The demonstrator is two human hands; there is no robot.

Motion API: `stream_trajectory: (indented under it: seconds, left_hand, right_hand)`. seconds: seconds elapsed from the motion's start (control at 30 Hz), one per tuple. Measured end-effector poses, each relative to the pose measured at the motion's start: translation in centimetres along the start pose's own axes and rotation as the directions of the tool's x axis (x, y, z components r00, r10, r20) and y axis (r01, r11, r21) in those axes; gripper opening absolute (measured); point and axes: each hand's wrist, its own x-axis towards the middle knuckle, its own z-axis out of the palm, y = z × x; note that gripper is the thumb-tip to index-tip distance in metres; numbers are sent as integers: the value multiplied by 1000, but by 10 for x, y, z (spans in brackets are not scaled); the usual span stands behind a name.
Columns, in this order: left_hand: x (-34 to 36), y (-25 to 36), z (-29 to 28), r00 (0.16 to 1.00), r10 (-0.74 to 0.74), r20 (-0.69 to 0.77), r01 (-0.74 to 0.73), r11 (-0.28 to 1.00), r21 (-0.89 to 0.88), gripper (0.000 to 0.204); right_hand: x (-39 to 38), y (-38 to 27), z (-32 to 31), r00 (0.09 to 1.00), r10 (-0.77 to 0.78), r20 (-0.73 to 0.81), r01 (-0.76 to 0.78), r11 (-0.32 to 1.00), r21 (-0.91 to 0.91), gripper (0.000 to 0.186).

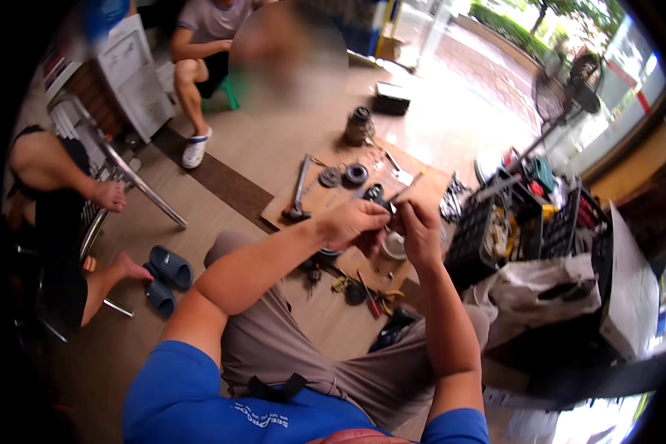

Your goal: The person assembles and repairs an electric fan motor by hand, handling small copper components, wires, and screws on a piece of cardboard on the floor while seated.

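My left hand (355, 222) and my right hand (419, 231) meet in front of me, above a sheet of cardboard (414, 177) on the floor. Both close around a small dark metal part (377, 195) held between them. A thin rod-like tool (407, 185) sticks up and to the right from my right hand's grip. Just below my hands lies a round white part (394, 248). What exactly the fingers pinch is partly hidden.
On the cardboard lie a hammer (298, 191), dark round gears (344, 176) and a metal cylinder (359, 126). Black crates of tools (525, 222) stand at my right. Pliers and screwdrivers (370, 292) lie by my knee. Two seated people, sandals (166, 275) and a folding chair are at left.
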Motion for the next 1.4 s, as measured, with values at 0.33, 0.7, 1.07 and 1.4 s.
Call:
stream_trajectory:
  seconds: [0.33, 0.7, 1.07, 1.4]
  left_hand:
    - [11, -5, 33, 792, 582, -187, -158, 490, 857, 15]
    - [-7, 19, 42, 998, 45, -54, -40, 995, 93, 23]
    - [3, 5, 39, 920, 225, -321, -26, 852, 523, 21]
    - [-4, 11, 37, 975, 212, -64, -166, 891, 423, 24]
  right_hand:
    - [-4, 3, 11, 946, -140, -293, 36, 942, -334, 21]
    - [-3, -11, -5, 992, -51, -116, 67, 988, 139, 18]
    - [-5, -17, 2, 990, 23, -138, -19, 999, 27, 19]
    - [-5, -30, -6, 988, 55, -146, -44, 996, 83, 20]
